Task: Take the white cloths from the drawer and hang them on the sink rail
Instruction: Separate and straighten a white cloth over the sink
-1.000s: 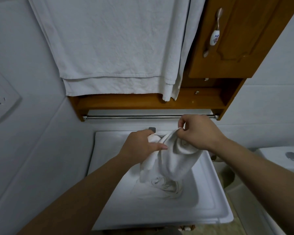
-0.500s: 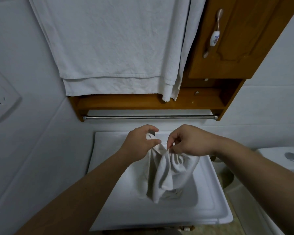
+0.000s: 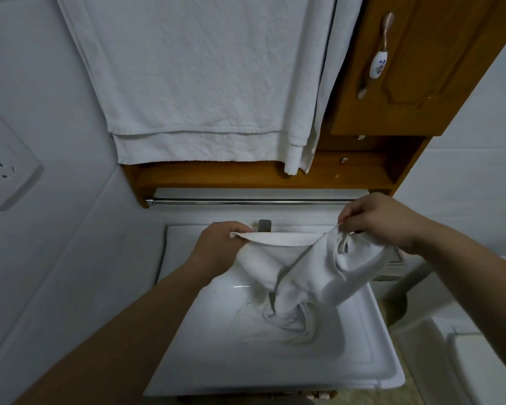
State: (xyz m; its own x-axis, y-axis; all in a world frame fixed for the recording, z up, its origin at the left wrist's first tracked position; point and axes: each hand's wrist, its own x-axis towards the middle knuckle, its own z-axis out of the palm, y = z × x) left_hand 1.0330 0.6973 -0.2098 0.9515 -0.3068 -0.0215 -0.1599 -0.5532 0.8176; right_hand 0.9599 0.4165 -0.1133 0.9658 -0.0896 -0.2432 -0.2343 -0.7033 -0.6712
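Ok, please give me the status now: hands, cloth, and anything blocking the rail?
Left hand and right hand each pinch the white cloth by its top edge. Cloth stretched over the sink, lower part bunched in the basin. Rail bare, nothing blocking.

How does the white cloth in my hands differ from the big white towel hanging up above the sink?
The white cloth is bunched and twisted, its lower end trailing into the sink; the large towel hangs flat and smooth. The cloth is gripped along its top edge by the left hand and right hand; the towel is untouched. The cloth looks much smaller. Both are white and textured.
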